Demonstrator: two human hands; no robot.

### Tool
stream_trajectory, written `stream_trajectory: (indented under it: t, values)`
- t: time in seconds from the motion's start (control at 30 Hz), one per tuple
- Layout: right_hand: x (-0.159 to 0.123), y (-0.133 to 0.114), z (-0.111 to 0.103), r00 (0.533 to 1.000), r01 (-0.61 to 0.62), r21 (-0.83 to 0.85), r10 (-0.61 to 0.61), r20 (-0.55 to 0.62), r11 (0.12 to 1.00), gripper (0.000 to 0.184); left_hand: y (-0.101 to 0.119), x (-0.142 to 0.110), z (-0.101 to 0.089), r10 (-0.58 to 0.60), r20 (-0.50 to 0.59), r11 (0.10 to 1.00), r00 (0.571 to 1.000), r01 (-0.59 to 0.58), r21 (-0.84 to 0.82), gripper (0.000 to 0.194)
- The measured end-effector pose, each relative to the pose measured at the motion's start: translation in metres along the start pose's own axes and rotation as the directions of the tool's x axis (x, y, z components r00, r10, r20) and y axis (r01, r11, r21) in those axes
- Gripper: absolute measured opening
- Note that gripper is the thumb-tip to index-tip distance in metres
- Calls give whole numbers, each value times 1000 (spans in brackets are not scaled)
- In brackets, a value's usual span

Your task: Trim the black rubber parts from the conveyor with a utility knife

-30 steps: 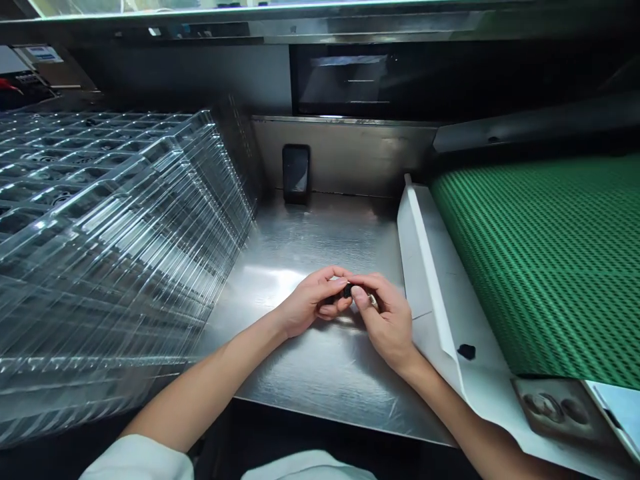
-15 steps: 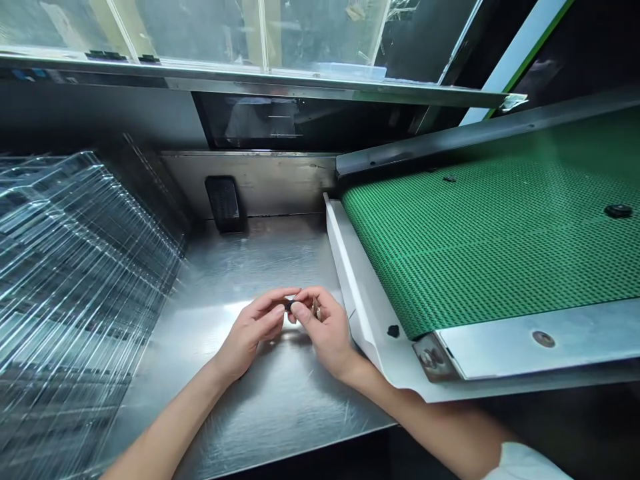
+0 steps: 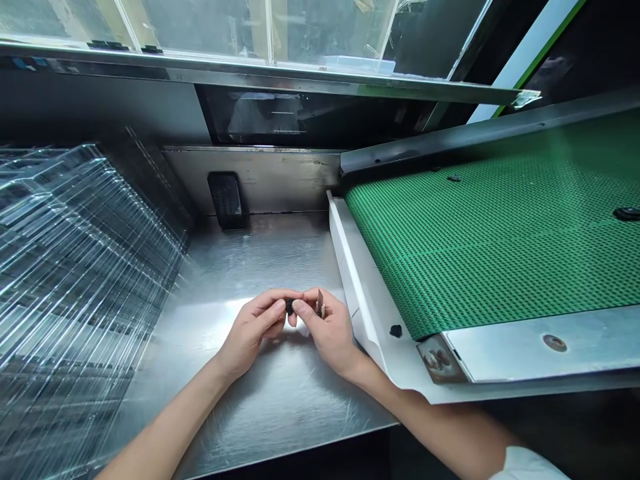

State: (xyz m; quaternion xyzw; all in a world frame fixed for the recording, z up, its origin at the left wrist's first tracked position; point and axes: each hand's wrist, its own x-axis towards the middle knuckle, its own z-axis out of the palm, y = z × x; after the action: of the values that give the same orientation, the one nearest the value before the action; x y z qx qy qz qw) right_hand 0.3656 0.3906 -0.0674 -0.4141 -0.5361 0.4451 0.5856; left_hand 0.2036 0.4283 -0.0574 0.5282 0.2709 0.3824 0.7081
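Note:
Over the metal work surface (image 3: 280, 407), my left hand (image 3: 253, 327) and my right hand (image 3: 327, 327) meet fingertip to fingertip. Both pinch a small black part (image 3: 289, 306) between thumbs and fingers; its exact kind is too small to make out. A thin metal blade-like piece (image 3: 320, 302) also sticks up from among the fingers of my right hand, its lower end hidden. Another small black piece (image 3: 395, 331) lies to the right on the white chute edge (image 3: 350, 267).
Stacked clear plastic trays (image 3: 75, 280) fill the left side. On the right runs a green conveyor belt (image 3: 490, 247) carrying a few black parts (image 3: 627, 213). A black phone-like object (image 3: 227, 200) leans against the back wall. A framed clear panel (image 3: 210, 33) hangs above.
The small black part has been turned between my fingertips and shows more of its face. The metal piece in my right hand stands more upright. The view has shifted slightly.

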Motion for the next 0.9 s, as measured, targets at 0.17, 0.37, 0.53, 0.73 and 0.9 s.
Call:
stream_trajectory:
  t: [0.17,0.37,0.53,0.73,0.9]
  values:
    - [1,2,-3,999,50,-147,-51,-6,988,34,0,0,-1,42,-13,998,999,-43,-41,38]
    - [2,8,-8,965,262,-331,-249,80,907,37,1,4,-5,64,-94,984,994,-78,-160,39]
    - [4,9,-7,948,316,-470,-288,133,824,29,1,2,-3,57,-76,978,995,-71,-196,35]
    - [4,9,-5,933,360,-517,-315,176,776,24,2,0,-2,53,-69,969,996,-68,-236,33]
    - [4,10,-5,931,361,-538,-330,156,762,24,3,0,-3,51,-68,964,996,-67,-256,32]
